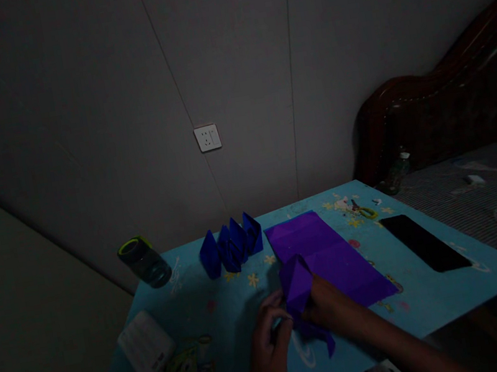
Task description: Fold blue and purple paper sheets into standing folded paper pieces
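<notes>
A partly folded purple paper piece [297, 285] stands up near the front of the table, with a loose pointed flap trailing to the lower right. My left hand [268, 337] pinches its lower left edge, thumb and fingers bent. From the right, my right hand [322, 303] closes on the same piece; its fingertips are partly hidden by the folds. Just behind lies a flat purple sheet [330, 255] with crease lines. Several dark blue folded paper shapes [234, 243] stand in a row farther back, left of the sheet.
A dark cup with a green rim [145, 262] is at the table's back left. A white box-like charger [146, 347] lies at left. Yellow-handled scissors [366, 212] and a black phone-like slab [422, 241] are at right. The table [239, 363] has a light blue patterned cover.
</notes>
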Demonstrator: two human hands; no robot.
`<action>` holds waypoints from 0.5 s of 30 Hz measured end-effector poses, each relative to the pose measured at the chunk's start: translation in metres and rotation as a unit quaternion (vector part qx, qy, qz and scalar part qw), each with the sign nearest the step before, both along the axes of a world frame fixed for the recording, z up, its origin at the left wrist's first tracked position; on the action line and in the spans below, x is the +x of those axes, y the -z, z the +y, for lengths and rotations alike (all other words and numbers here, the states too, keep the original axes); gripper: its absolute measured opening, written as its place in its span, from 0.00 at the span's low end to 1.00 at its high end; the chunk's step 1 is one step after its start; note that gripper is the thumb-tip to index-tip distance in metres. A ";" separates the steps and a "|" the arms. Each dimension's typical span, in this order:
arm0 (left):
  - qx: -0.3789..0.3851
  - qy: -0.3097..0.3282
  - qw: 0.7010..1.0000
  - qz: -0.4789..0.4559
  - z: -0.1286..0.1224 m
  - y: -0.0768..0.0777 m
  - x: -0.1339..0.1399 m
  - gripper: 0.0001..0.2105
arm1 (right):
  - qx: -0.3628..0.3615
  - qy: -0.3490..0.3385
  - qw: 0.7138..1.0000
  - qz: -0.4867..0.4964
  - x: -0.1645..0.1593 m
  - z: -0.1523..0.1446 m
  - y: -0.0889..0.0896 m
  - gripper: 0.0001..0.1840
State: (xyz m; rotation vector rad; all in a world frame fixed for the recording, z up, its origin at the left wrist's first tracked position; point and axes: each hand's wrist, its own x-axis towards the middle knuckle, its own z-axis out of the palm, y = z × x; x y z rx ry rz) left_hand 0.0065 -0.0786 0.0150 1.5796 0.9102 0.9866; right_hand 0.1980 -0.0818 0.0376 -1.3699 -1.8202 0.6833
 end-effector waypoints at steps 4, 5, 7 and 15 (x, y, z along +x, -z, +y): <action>0.009 -0.013 1.000 0.001 -0.003 0.001 0.000 0.09 | -0.022 0.057 0.997 0.048 -0.002 0.004 0.000 0.27; 0.008 -0.011 1.000 -0.002 -0.004 0.001 0.000 0.09 | -0.028 0.072 0.996 0.053 -0.002 0.005 0.001 0.29; 0.009 0.001 1.000 -0.015 -0.006 0.000 0.000 0.09 | -0.033 0.084 0.994 0.057 -0.001 0.007 0.002 0.30; -0.023 -0.069 0.996 -0.048 0.000 0.007 -0.013 0.14 | -0.059 0.151 0.970 0.183 0.020 0.007 -0.004 0.07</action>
